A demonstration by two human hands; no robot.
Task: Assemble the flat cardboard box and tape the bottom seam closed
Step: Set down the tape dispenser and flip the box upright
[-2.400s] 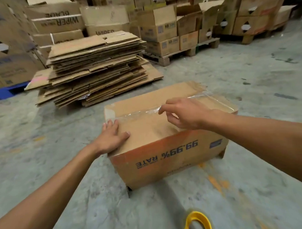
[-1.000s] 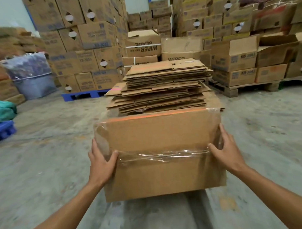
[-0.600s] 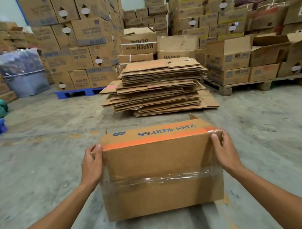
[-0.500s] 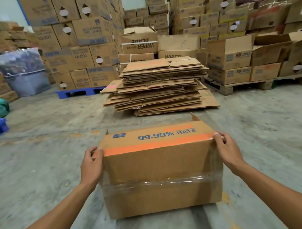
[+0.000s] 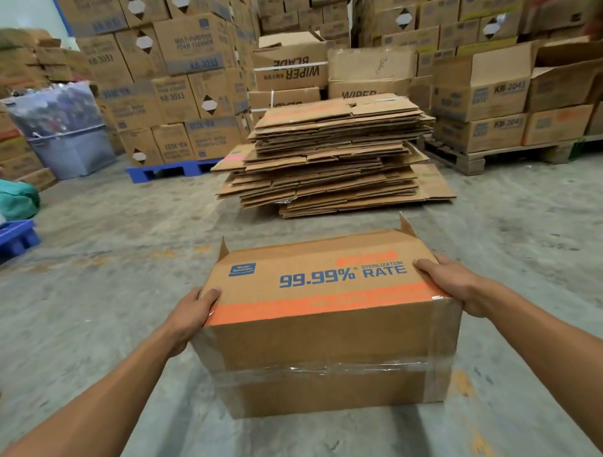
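Taped seam: a strip of clear tape [image 5: 325, 368] is seen running the full width of the nearest face of the cardboard box [image 5: 331, 330], wrinkled in places and wrapped round both near corners; the bottom seam is judged to be closed.
Box position: the box is tipped on its side above the concrete floor [image 5: 91, 321], the taped bottom turned toward the camera and the printed side panel facing up; whether its lower edge rests on the floor or is lifted cannot be told from this angle.
Left hand: the left hand [image 5: 190, 316] is clamped on the box's left end, thumb laid on the printed panel and fingers wrapped round the side.
Right hand: the right hand [image 5: 452, 284] is clamped on the right end, fingers spread over the upper right corner near the orange band.
Top flaps: two small flap corners [image 5: 407, 224] are seen standing up at the far edge, so the open top is judged to face away.
Progress: forming and taping are judged done; what seems left is for the box to be turned upright and set aside.
Flat stock: a stack of flattened cartons [image 5: 335, 155] lies on the floor beyond the box, well apart from it.
Background: stacked cartons on a blue pallet [image 5: 168, 169] and a wooden pallet [image 5: 495, 155] are seen farther back.
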